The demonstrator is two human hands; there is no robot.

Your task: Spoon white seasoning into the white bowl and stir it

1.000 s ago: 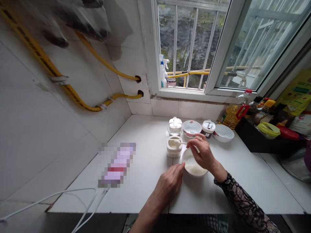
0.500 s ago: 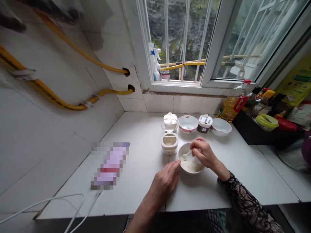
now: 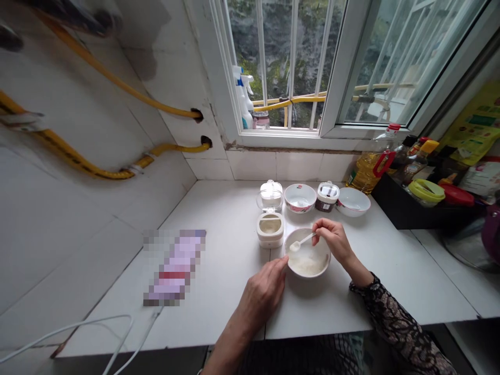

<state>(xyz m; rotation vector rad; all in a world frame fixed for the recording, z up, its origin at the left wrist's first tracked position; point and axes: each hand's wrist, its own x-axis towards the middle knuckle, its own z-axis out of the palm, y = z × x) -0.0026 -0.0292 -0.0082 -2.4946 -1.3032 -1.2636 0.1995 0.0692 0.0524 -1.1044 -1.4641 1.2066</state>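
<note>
A white bowl [image 3: 325, 271] with pale powder or grain in its bottom stands near the front of the counter. My right hand [image 3: 333, 240] is closed on the handle of a small white spoon [image 3: 296, 246], whose head hangs over the bowl's left part. My left hand [image 3: 265, 286] presses its fingertips on the bowl's left rim, holding it at the side; its thumb is hard to see. Just behind and left of the bowl stands an open white seasoning jar [image 3: 270, 240]. I cannot tell how much lies in the spoon.
Behind are a clear-lidded white jar [image 3: 270, 194], two floral bowls [image 3: 300, 198] [image 3: 353, 203] and a dark-filled jar [image 3: 326, 200]. An oil bottle [image 3: 365, 169] and a black box of condiments [image 3: 394, 205] are at the right. A blurred-out purple item [image 3: 175, 268] with a white cable lies left.
My right hand has drawn back slightly, lifting the spoon from the powder to above it. My left hand stays at the bowl's rim. The view has shifted slightly.
</note>
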